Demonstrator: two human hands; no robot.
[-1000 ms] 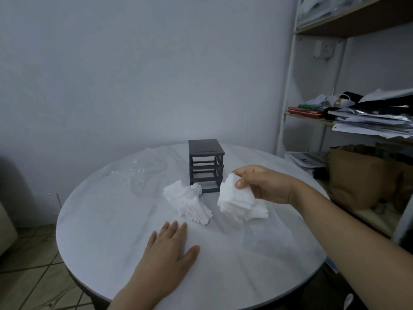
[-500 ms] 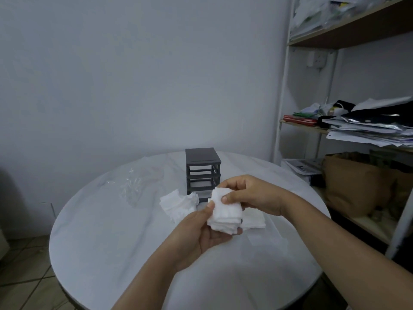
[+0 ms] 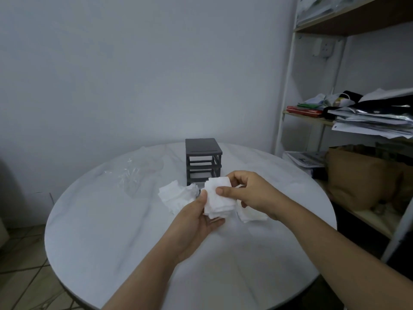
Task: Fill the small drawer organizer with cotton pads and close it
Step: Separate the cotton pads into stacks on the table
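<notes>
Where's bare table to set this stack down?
Bare table: the near half, from the left hand and right hand to the front rim; the left side nearer than the plastic bag; the right side beside the organizer. Crowded: before the organizer, where the left pile and right pile lie and both hands hold the stack.

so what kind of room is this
Likely a spare or storage room at home: a round marble-look table by a bare wall, open shelving stacked with loose papers, and a brown paper bag beneath.
</notes>
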